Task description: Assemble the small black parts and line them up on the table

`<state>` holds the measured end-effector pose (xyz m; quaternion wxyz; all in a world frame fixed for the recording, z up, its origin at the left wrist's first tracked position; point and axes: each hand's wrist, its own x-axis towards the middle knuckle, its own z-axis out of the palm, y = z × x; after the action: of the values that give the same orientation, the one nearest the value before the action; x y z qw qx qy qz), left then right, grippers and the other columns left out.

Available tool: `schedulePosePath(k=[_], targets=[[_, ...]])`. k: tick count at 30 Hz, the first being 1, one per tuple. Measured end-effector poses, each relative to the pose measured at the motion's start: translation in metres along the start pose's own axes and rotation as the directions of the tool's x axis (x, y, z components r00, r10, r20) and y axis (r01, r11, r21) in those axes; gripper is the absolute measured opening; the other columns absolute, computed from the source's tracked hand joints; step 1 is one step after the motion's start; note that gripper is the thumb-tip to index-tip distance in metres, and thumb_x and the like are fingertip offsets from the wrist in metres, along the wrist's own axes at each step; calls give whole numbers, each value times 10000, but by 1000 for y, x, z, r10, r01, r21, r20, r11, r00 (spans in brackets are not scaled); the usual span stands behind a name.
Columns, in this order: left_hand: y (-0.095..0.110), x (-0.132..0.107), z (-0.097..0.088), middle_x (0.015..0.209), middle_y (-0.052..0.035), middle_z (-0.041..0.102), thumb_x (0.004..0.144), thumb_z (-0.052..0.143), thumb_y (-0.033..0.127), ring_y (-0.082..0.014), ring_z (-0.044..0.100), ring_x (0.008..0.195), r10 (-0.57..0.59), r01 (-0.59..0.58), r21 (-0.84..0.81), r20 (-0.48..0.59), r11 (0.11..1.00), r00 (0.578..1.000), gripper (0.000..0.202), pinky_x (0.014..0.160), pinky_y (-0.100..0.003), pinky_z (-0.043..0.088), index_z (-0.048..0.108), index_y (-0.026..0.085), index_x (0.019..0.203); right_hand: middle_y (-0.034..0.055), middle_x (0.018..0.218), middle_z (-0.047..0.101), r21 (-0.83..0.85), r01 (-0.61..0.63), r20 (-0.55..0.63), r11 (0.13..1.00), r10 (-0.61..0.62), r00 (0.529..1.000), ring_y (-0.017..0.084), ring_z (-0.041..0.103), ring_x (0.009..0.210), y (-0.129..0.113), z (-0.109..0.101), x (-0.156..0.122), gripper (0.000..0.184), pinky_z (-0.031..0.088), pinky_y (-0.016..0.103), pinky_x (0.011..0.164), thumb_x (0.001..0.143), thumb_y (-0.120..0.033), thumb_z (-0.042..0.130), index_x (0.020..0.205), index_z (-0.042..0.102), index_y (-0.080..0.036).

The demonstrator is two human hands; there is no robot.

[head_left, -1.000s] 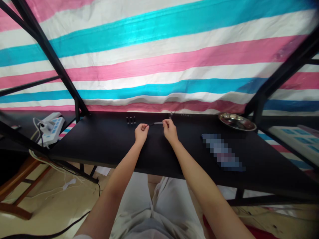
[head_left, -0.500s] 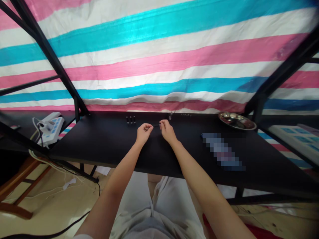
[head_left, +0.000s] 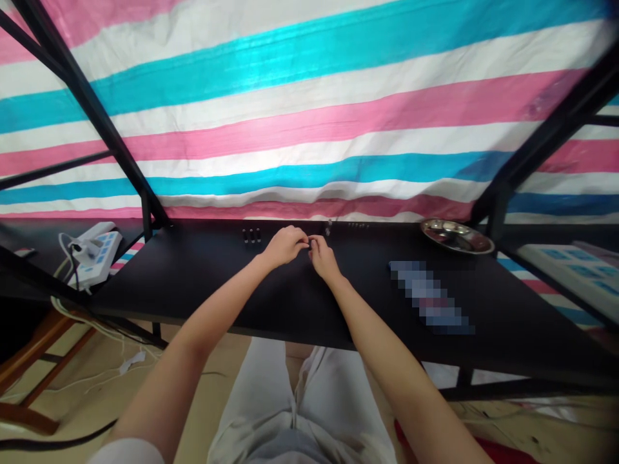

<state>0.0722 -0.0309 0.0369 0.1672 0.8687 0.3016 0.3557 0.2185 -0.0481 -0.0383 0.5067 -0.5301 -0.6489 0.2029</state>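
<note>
Above the black table my left hand (head_left: 289, 245) and my right hand (head_left: 324, 256) meet fingertip to fingertip, both closed in a pinch. A small dark stick-like piece (head_left: 310, 243) is between the fingertips, mostly hidden by them; its exact kind cannot be made out. Left of my hands, three small black cylinders with pale ends (head_left: 252, 236) stand in a row. Just beyond my right hand lie a few small clear pieces (head_left: 329, 227). Farther right, several tiny clear bits (head_left: 358, 225) form a line near the table's back edge.
A round metal plate (head_left: 457, 236) sits at the back right of the black table (head_left: 203, 283). In front of it lies a blurred-out flat object (head_left: 430, 296). Power strips (head_left: 99, 258) with cables are at the left. A striped sheet (head_left: 309, 116) hangs behind, between black metal posts.
My left hand has moved right and turned over toward my right hand, closing the gap between them. The dark piece that showed between the hands is now mostly covered.
</note>
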Motion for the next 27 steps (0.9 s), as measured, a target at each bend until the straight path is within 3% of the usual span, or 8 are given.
schedulePosePath(k=[3, 7, 11, 16, 27], targets=[[6, 18, -14, 709, -46, 633, 684, 636, 171, -186, 560, 748, 20, -27, 59, 119, 998, 993, 41, 791, -304, 401, 658, 198, 662, -39, 540, 508, 120, -19, 0, 993, 19, 1000, 129, 506, 503, -2, 3, 1, 381, 400, 259, 567, 888, -468, 287, 1050, 494, -191], [-4, 37, -32, 694, -50, 642, 660, 633, 209, -196, 562, 721, -95, 58, 189, 194, 980, 976, 39, 746, -293, 414, 671, 195, 659, -49, 560, 497, 195, -17, -13, 981, 20, 1000, 113, 482, 504, -2, 6, 2, 398, 390, 242, 549, 880, -490, 293, 1070, 475, -191], [-34, 49, -49, 636, -47, 624, 595, 675, 187, -204, 558, 715, -187, 145, 260, 146, 955, 971, 33, 769, -302, 402, 654, 192, 570, -43, 571, 500, 167, -11, -6, 986, 12, 1000, 117, 485, 517, -1, 4, 1, 383, 389, 246, 557, 876, -477, 306, 1065, 480, -193], [-69, 48, -56, 543, -57, 555, 493, 746, 158, -264, 538, 844, -336, 303, 334, 44, 892, 941, 216, 891, -382, 341, 554, 181, 397, -31, 564, 520, 98, -15, -9, 995, 16, 1000, 135, 507, 542, 1, 1, 1, 370, 397, 268, 597, 874, -467, 307, 1039, 502, -199], [-89, 35, -55, 764, -93, 578, 513, 732, 127, -321, 471, 979, -407, 333, 515, 35, 790, 913, 175, 974, -526, 228, 572, 159, 448, -31, 561, 525, 82, -35, -8, 996, 36, 999, 138, 513, 538, 1, 1, 1, 364, 396, 267, 606, 872, -461, 311, 1024, 518, -203]])
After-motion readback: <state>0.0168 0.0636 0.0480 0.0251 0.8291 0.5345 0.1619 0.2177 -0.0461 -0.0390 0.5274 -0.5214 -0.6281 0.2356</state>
